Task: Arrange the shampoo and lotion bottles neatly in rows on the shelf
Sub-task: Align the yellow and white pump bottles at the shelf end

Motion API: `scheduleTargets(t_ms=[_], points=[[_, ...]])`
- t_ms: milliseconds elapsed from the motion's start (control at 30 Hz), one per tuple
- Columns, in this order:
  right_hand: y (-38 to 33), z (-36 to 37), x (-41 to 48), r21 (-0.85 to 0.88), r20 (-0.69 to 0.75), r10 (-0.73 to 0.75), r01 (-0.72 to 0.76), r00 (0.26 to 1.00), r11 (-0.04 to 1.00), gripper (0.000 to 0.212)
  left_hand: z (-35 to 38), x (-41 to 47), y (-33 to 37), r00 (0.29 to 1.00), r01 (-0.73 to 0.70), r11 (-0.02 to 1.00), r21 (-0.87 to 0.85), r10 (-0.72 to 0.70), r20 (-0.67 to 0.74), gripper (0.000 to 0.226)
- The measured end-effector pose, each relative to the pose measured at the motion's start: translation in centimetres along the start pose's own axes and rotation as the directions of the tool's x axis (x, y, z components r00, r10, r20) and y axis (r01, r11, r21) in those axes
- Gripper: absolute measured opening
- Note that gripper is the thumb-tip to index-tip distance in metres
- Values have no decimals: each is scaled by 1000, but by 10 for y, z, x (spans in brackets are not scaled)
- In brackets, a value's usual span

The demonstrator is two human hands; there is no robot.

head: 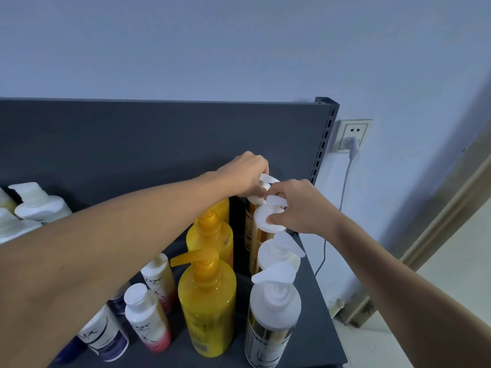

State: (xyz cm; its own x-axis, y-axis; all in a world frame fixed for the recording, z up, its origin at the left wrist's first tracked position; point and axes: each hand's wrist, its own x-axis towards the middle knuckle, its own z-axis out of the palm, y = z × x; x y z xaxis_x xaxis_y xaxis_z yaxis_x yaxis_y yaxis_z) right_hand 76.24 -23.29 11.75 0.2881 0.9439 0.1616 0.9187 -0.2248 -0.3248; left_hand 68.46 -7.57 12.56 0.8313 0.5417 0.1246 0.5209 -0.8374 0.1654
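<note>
Pumps (275,201) of smooth white plastic in left hand (244,173), right hand (303,205)

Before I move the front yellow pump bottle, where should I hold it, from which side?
Probably its neck under the pump, from above: the front yellow pump bottle stands upright, with a Dove bottle and white pump bottle close beside it.

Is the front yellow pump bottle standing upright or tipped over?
Upright: the front yellow bottle stands on its base on the shelf, its pump on top.
</note>
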Motion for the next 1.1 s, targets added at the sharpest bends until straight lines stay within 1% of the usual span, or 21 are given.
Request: scheduleTargets(t_ms=[100,267,367,467,533,600,667,733,800,833,900,967,1000,1100], points=[[-2,0,1,9,-7,5,-5,1000,1000,28,-1,-1,-2,1000,-23,999,-34,23,8,36],[-7,-4,0,-5,6,9,-9,1000,1000,36,-3,-6,-3,1000,-18,999,-34,18,10,33],[-7,-4,-1,-2,6,21,-21,1000,1000,38,-11,-13,-7,999,-28,999,-39,29,14,38],[-8,-2,-3,-4,-3,35,-35,999,999,42,-21,-25,-9,999,-25,995,-97,22,-26,44],[-10,-2,-2,-1,1,52,-52,999,999,45,-28,-35,-8,996,-24,988,-156,11,-85,40],[-10,-5,-2,19,21,73,-74,997,997,50,-36,-48,-2,991,-52,974,-221,22,-134,31],[-9,-10,-7,25,37,84,-85,996,996,53,-42,-64,5,987,-96,959,-267,56,-152,24],[-8,-21,-16,7,24,86,-87,996,996,53,-47,-78,14,983,-148,950,-275,111,-147,23],[-9,-37,-29,-12,9,89,-89,996,996,49,-52,-92,22,979,-194,945,-262,171,-111,25],[-10,-46,-38,-22,14,93,-93,996,995,46,-54,-98,26,977,-214,945,-249,203,-70,26],[-12,-61,-54,-34,44,101,-99,994,994,37,-54,-108,31,963,-247,947,-203,263,56,31],[-13,-71,-72,-27,91,99,-97,991,995,28,-49,-116,34,938,-279,948,-155,304,167,39],[-15,-74,-80,-24,121,98,-96,988,995,24,-45,-119,35,928,-291,945,-147,316,197,44],[-26,-76,-103,-10,242,85,-85,967,996,24,-31,-125,37,919,-284,942,-180,321,227,52]])
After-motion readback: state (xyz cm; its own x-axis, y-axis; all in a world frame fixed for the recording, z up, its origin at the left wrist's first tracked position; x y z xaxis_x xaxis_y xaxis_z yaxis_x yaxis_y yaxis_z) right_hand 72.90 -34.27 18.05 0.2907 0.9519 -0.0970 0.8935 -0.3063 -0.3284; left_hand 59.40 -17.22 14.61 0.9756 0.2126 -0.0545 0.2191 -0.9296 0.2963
